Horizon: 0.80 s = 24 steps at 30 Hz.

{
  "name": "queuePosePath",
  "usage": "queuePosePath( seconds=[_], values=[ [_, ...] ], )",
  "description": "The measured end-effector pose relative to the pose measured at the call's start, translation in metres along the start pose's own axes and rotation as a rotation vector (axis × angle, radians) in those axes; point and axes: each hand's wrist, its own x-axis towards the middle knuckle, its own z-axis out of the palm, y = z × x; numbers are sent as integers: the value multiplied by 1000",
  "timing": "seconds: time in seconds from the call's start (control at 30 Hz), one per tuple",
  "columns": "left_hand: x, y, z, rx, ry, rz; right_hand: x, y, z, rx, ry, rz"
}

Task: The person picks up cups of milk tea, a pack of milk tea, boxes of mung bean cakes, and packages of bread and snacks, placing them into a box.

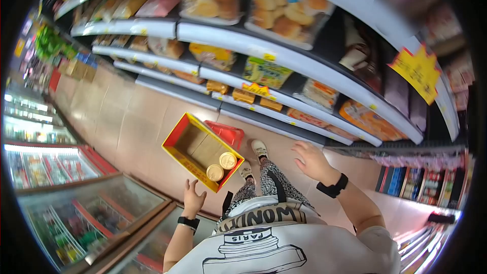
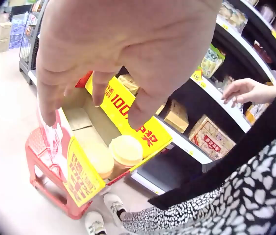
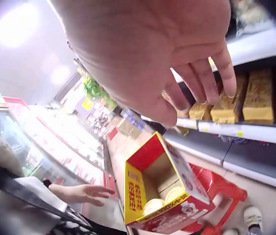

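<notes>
A red and yellow cardboard box [image 1: 188, 168] sits on a red plastic stool [image 1: 231, 134] in front of the person. Two round-lidded tubs, one of them this pale tub [image 1: 228, 161], stand at the box's near end. My left hand [image 1: 194, 199] hovers beside the box's near left corner, fingers loosely bent and holding nothing. On the other side my right hand [image 1: 311, 163] is held out between the box and the shelves, palm down with the fingers spread. Neither hand touches the box in the head view.
Shelves of packaged bread [image 1: 289, 10] run along the far side, with small brown packs [image 1: 243, 96] low down. Glass-topped freezers [image 1: 76, 213] line the left. Shoes [image 1: 259, 148] stand close to the stool. Cartons [image 1: 80, 70] are stacked at the aisle's far end.
</notes>
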Motion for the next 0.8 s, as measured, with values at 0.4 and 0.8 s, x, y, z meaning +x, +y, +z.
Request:
queuePosePath(
  seconds=[0.4,0.8],
  values=[
    [58,155,-48,-27,-45,587,-140,-14,-117,-186,727,271],
    [-46,470,-119,-150,274,1378,-225,21,-343,-241,1512,81]
  ],
)
